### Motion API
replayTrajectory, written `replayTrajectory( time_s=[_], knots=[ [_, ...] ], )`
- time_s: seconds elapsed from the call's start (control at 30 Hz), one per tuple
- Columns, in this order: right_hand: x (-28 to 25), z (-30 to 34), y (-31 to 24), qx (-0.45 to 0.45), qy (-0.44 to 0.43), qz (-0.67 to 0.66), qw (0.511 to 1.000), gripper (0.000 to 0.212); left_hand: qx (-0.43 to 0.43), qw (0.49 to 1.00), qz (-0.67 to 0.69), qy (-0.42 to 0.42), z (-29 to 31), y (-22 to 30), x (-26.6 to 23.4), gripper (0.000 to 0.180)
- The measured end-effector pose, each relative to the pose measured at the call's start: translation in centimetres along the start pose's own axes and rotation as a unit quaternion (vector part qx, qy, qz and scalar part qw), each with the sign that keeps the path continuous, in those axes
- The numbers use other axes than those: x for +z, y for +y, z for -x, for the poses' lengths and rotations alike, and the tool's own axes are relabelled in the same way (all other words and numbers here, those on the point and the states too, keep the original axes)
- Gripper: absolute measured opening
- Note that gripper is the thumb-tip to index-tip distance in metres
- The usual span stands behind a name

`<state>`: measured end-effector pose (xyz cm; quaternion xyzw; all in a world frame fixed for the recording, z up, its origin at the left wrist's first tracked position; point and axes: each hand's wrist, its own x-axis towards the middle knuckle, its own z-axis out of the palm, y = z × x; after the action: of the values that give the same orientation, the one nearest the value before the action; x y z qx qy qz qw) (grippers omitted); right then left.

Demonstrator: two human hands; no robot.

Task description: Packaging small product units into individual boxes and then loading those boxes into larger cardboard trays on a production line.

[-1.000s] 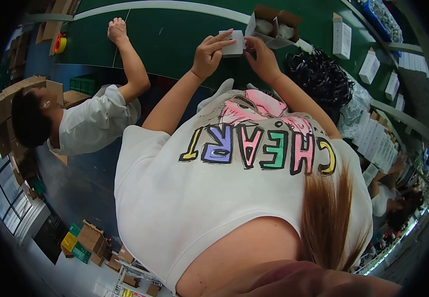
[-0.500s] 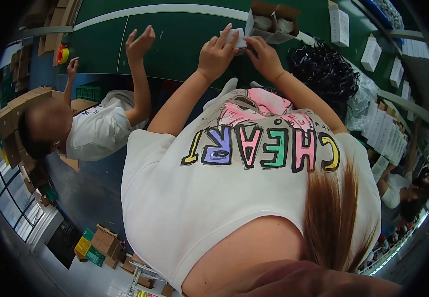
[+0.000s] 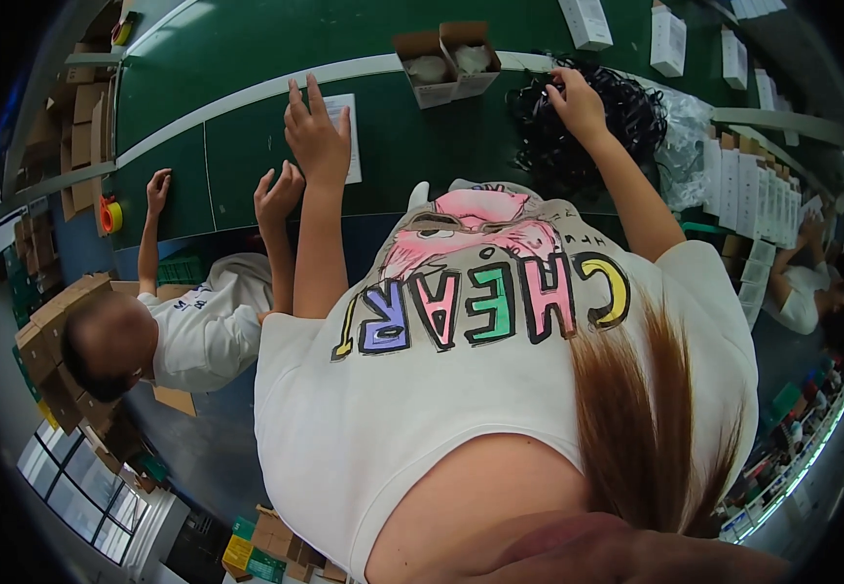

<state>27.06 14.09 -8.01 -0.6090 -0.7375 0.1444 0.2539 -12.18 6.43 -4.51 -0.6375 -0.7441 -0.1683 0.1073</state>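
Note:
My left hand [image 3: 318, 143] is open over the green table, its fingers stretched out. Beside and partly under it lies a white carton [image 3: 353, 159] with print on its face; whether the palm touches it I cannot tell. To the right, my right hand [image 3: 578, 105] is over the edge of a heap of shiny black ribbon-like strips [image 3: 617, 136]. Its thumb and forefinger are apart, and no object shows between them. Between my hands and farther back stand two open brown-and-white boxes [image 3: 435, 94], each with a pale wrapped item inside.
White cartons [image 3: 669, 44] stand at the far right, with a row of more [image 3: 748, 190] near clear plastic bags [image 3: 687, 136]. At left, a co-worker [image 3: 208, 326] has one hand [image 3: 278, 195] close to my left forearm. Yellow tape [image 3: 110, 214] hangs at the table's edge.
Both hands have let go of the small white carton and moved apart: my left to the left, my right to the black strips. The view has shifted, and the co-worker's raised hand is lower.

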Motion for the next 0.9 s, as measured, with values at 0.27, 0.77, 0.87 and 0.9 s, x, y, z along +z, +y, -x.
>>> replayTrajectory(
  time_s=[0.27,0.77,0.87,0.9],
  knots=[
    [-1.3,-2.1,4.4,0.009,-0.206,0.131,0.97,0.024,0.062,0.975,0.213,-0.032,2.3,6.0,-2.3,0.056],
    [-23.8,-7.0,-4.3,-0.072,-0.004,-0.695,0.715,0.011,0.162,0.85,0.501,-0.008,-7.8,20.7,-6.7,0.046],
    [-25.4,-8.0,-5.9,-0.094,-0.034,-0.444,0.891,0.008,0.285,0.795,0.533,-0.056,-10.0,24.0,-5.6,0.072],
    [-24.9,-8.0,-8.6,-0.101,-0.046,-0.447,0.887,0.008,0.271,0.788,0.548,-0.07,-10.0,24.6,-5.2,0.064]
  ],
)
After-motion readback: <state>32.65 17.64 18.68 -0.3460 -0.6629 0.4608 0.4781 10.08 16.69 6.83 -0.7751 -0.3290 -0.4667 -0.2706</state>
